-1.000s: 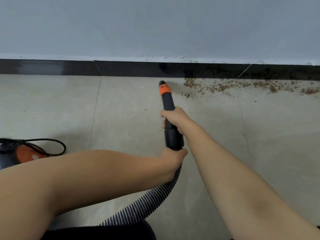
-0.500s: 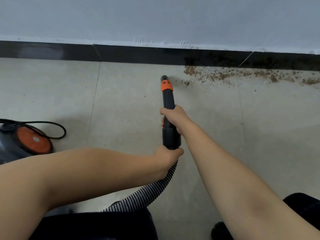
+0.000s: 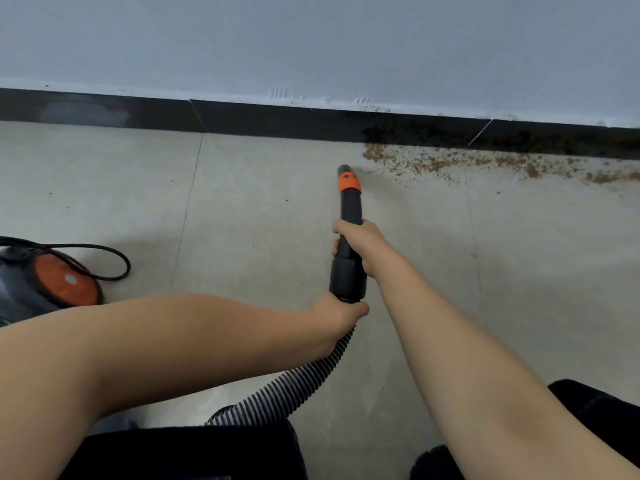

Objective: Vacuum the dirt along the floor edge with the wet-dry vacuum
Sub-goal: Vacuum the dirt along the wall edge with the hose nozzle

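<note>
From the head view, I judge the nozzle wand (image 3: 349,237) light and rigid, a plastic tube best steered from mid-shaft, with the ribbed hose (image 3: 304,379) soft and liable to drag behind. My right hand (image 3: 356,244) wraps the black shaft; my left hand (image 3: 341,315) grips the cuff where the hose joins. The wand is black with an orange collar, its tip just short of the brown dirt (image 3: 450,162) strewn rightward along the dark skirting (image 3: 277,119). The vacuum body (image 3: 52,282) sits far left, cable looped beside it.
</note>
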The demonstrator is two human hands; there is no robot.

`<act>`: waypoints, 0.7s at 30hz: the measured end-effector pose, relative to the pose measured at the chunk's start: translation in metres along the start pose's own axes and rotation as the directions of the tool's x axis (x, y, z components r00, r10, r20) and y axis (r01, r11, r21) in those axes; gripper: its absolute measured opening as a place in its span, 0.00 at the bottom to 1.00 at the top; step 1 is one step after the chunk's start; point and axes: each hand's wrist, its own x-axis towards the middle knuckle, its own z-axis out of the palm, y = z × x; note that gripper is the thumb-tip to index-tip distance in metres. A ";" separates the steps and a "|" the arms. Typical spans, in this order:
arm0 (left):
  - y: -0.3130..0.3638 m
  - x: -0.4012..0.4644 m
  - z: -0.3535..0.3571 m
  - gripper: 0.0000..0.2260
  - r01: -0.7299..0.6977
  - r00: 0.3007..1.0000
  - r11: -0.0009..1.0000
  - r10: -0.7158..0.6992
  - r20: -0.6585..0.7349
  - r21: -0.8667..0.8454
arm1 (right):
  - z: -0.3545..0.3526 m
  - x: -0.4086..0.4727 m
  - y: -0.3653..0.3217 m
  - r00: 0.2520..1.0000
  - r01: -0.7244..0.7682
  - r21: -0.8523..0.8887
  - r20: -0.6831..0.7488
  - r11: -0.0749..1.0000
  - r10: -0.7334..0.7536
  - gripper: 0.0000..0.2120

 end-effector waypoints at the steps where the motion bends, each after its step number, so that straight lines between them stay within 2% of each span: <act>1: 0.001 0.001 -0.003 0.06 0.002 1.000 1.000 -0.002 -0.026 -0.009 | 0.005 0.001 -0.002 1.000 0.000 -0.013 0.021 1.000 0.000 0.06; 5: 0.007 0.007 -0.008 0.06 -0.002 0.998 1.000 0.002 -0.061 0.006 | 0.008 0.007 -0.008 1.000 0.002 0.025 0.006 1.000 -0.002 0.07; 11: 0.012 0.005 0.016 0.07 -0.010 0.997 0.997 0.004 0.081 0.073 | -0.034 0.003 0.001 0.989 -0.002 0.081 -0.144 0.997 0.014 0.06; 15: 0.021 0.009 0.029 0.07 -0.014 0.993 0.995 0.002 0.115 0.102 | -0.056 0.003 -0.002 0.974 0.012 0.131 -0.226 0.991 0.018 0.05; 18: 0.029 0.015 0.031 0.06 -0.019 0.993 0.997 0.011 0.115 0.072 | -0.058 0.009 -0.012 0.977 0.003 0.103 -0.213 0.995 0.019 0.05; 21: 0.031 0.020 0.029 0.06 -0.016 0.996 0.999 0.013 0.086 0.036 | -0.048 0.012 -0.023 0.991 -0.018 0.014 -0.131 1.000 0.020 0.06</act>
